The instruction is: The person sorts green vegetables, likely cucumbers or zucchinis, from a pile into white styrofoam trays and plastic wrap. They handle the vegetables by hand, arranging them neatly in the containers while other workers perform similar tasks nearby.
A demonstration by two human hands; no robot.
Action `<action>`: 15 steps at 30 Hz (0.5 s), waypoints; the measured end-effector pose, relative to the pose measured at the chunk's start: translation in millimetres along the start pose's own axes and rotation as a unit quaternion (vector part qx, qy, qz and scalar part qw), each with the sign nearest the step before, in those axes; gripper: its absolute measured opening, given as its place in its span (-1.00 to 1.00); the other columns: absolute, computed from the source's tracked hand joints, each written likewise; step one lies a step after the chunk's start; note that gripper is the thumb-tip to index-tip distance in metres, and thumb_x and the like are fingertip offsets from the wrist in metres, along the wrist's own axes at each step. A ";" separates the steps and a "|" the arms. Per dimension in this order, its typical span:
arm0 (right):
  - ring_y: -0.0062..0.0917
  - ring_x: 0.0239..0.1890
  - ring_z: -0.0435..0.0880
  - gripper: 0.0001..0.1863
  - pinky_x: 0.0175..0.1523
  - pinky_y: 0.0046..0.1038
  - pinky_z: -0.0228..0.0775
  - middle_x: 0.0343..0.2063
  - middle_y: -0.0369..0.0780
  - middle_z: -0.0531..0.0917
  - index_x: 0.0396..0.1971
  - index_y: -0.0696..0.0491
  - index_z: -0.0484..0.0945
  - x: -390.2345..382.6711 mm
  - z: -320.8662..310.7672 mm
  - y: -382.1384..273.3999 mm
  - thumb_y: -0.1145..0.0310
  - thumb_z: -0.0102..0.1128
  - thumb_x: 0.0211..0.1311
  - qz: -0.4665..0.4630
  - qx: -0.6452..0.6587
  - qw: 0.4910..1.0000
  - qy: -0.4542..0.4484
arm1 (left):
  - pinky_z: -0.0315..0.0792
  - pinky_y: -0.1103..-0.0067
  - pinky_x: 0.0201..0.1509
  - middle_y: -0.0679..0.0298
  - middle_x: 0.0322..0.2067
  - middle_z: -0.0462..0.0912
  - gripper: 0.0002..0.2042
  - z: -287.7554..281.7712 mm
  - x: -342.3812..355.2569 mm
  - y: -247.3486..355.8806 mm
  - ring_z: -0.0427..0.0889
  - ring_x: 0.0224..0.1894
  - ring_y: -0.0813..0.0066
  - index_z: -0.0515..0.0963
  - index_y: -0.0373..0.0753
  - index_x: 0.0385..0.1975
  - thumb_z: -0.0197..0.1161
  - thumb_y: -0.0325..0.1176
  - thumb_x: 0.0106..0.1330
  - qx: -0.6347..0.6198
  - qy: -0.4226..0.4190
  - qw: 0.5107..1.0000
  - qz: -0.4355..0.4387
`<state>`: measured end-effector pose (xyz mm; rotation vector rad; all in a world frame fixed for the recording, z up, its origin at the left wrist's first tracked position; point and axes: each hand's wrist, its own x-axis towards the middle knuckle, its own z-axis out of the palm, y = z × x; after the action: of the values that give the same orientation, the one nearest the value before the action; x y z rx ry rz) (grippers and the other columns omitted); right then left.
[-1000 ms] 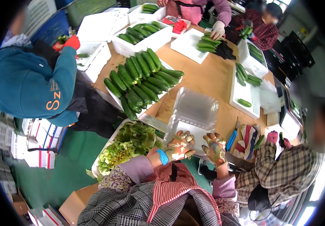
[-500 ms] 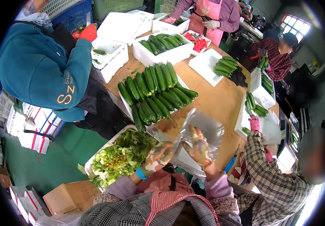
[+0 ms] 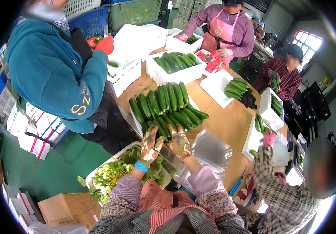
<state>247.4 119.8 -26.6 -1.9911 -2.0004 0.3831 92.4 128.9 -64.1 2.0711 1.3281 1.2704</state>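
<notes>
Because the slender dark-green cucumbers [image 3: 168, 103] lie in overlapping rows on a shallow white tray [image 3: 136, 124] near the middle of my view, I judge the near row the safest place to work. The left hand [image 3: 149, 146], in a camouflage-patterned glove with a blue band at the wrist, and the right hand [image 3: 180, 145], gloved to match, reach that near edge side by side. On both, the fingers are spread apart and clamped on nothing that I can see. I would slip them around the lower cucumbers, squeeze lightly and keep both hands level, so that the row resting above does not roll.

Whether the fingertips touch the skins I cannot tell, since the gloves hide any contact. The pile covers most of the tray. Beside the right wrist, the right forearm covers part of a flat stack of clear plastic bags [image 3: 214, 150], whose glare makes single sheets hard to count. The left forearm overlaps a white tub of torn green leaves [image 3: 123, 171]. Farther right on the brown cardboard-coloured worktop [image 3: 222, 121], I cannot make out the working end of a blue-handled tool [image 3: 236, 187].
</notes>
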 end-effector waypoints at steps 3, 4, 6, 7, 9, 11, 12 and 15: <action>-0.08 -0.02 0.54 -0.33 0.05 -0.29 0.43 0.17 0.05 0.33 0.27 0.03 0.27 0.2 13.8 10.0 0.40 0.14 0.06 -0.026 0.039 0.997 0.063 | 0.38 0.26 0.14 -0.05 0.16 0.37 -0.53 9.3 1.0 -7.2 0.43 0.12 -0.04 0.36 -0.24 0.18 0.17 -0.21 0.30 0.002 -0.003 1.000 0.000; -0.08 -0.04 0.54 -0.35 0.03 -0.29 0.43 0.17 0.03 0.33 0.25 0.04 0.30 0.4 20.7 14.7 0.38 0.14 0.07 -0.033 0.074 0.992 0.098 | 0.38 0.26 0.14 -0.06 0.16 0.37 -0.54 10.2 -0.3 -8.1 0.43 0.12 -0.04 0.37 -0.24 0.17 0.16 -0.22 0.30 -0.016 -0.001 1.000 -0.018; -0.10 -0.07 0.54 -0.40 0.00 -0.31 0.43 0.15 0.00 0.35 0.20 0.07 0.36 6.0 31.5 28.6 0.35 0.16 0.09 -0.048 0.140 0.974 0.171 | 0.38 0.27 0.13 -0.07 0.16 0.37 -0.55 14.4 3.1 -6.4 0.43 0.12 -0.04 0.38 -0.25 0.16 0.16 -0.24 0.30 -0.028 0.000 0.999 -0.025; -0.14 -0.15 0.58 -0.47 -0.05 -0.31 0.45 -0.02 -0.03 0.50 0.14 0.10 0.41 11.2 34.2 36.6 0.28 0.17 0.14 -0.062 0.110 0.964 0.233 | 0.39 0.27 0.13 -0.07 0.16 0.37 -0.56 16.4 4.5 -5.0 0.43 0.11 -0.04 0.39 -0.25 0.15 0.16 -0.25 0.30 -0.022 -0.002 1.000 -0.017; -0.21 -0.26 0.61 -0.51 -0.15 -0.34 0.47 -0.18 -0.08 0.58 0.10 0.14 0.42 12.9 23.2 43.6 0.24 0.15 0.19 0.053 0.263 0.947 0.180 | 0.35 0.25 0.17 -0.05 0.15 0.38 -0.57 19.1 5.2 -9.1 0.42 0.13 -0.03 0.42 -0.25 0.12 0.15 -0.20 0.29 0.048 -0.022 0.999 0.001; -0.36 -0.44 0.62 -0.57 -0.32 -0.41 0.49 -0.40 -0.16 0.64 0.01 0.20 0.45 2.8 0.3 27.8 0.20 0.11 0.28 0.163 0.546 0.814 0.111 | 0.29 0.23 0.21 -0.03 0.14 0.40 -0.54 18.3 3.8 -17.4 0.40 0.16 -0.01 0.43 -0.26 0.10 0.15 -0.14 0.27 0.111 -0.030 0.993 0.025; -0.38 -0.46 0.62 -0.57 -0.34 -0.44 0.49 -0.38 -0.15 0.65 0.01 0.21 0.45 -0.4 -3.0 36.4 0.20 0.09 0.29 0.156 0.636 0.748 0.106 | 0.27 0.22 0.24 -0.02 0.13 0.41 -0.52 22.5 6.6 -16.0 0.39 0.17 0.00 0.43 -0.26 0.09 0.15 -0.10 0.26 0.135 -0.035 0.989 0.045; -0.39 -0.44 0.62 -0.60 -0.37 -0.45 0.51 -0.24 -0.11 0.65 0.01 0.19 0.45 -20.3 -9.7 62.0 0.23 0.07 0.31 0.119 0.848 0.512 0.070 | 0.22 0.20 0.27 0.00 0.13 0.43 -0.49 27.4 8.3 -23.4 0.37 0.18 0.01 0.43 -0.26 0.09 0.15 -0.05 0.24 0.095 -0.050 0.994 0.016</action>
<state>308.3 99.9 -42.0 -0.7201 -0.3361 1.3971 104.3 151.7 -90.8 2.2600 1.4235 1.0748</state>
